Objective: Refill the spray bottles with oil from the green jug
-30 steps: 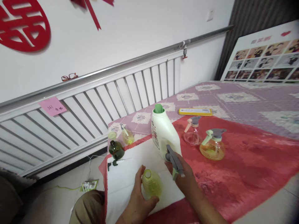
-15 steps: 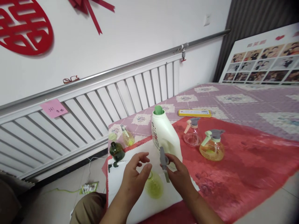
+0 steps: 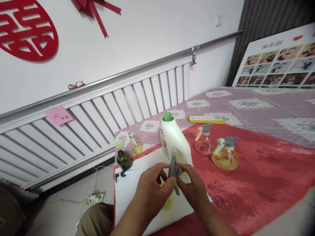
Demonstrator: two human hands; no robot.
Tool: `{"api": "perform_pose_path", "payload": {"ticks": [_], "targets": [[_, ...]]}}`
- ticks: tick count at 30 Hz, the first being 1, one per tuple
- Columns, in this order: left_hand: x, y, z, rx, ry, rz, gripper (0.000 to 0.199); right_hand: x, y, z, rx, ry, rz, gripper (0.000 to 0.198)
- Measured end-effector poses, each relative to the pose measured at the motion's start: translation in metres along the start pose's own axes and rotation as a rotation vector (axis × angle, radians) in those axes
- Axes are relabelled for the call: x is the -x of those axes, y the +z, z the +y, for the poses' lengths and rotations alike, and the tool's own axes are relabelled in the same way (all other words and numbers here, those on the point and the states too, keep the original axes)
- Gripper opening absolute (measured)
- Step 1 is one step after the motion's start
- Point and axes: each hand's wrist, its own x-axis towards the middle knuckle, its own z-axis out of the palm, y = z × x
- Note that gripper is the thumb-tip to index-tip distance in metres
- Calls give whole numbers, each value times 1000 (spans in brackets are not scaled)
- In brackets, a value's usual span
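Note:
A grey and green trigger spray head (image 3: pixel 174 170) is between my two hands, in front of the white jug. My left hand (image 3: pixel 156 185) pinches it from the left with thumb and fingertips. My right hand (image 3: pixel 193 186) grips it from the right, near its round collar. Beneath my hands a yellow-green spray bottle (image 3: pixel 167 205) stands on the white cloth, mostly hidden by my left hand. Behind them rises a large white jug (image 3: pixel 176 141) with an uncovered neck and a green piece (image 3: pixel 167 116) in its mouth.
To the right stand a clear spray bottle (image 3: pixel 204 146) and an amber one (image 3: pixel 225 160) on red cloth (image 3: pixel 265 167). On the left are a dark green bottle (image 3: pixel 124 160), a small yellow spray bottle (image 3: pixel 136 146) and a black pump head (image 3: pixel 120 175). A yellow case (image 3: pixel 206 119) lies behind.
My left hand has moved right and up and closed on the spray head, which my right hand was holding alone. My left hand now covers more of the yellow-green bottle.

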Motion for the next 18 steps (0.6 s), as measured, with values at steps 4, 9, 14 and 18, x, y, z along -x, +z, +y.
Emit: {"api": "perform_pose_path", "payload": {"ticks": [4,9,14,18], "targets": [[4,0,7,-53,23,-19,33,0,-3,-1,28,-32,11,22],[10,0,8,-162,74,-3,35,0,-5,-3,69,-74,27,23],[16,0,5,-226,179,87,36,-1,-8,-8,178,-121,68,22],[15,-12,-3,-142,140,197,33,-1,-12,-4,259,-63,113,42]]}}
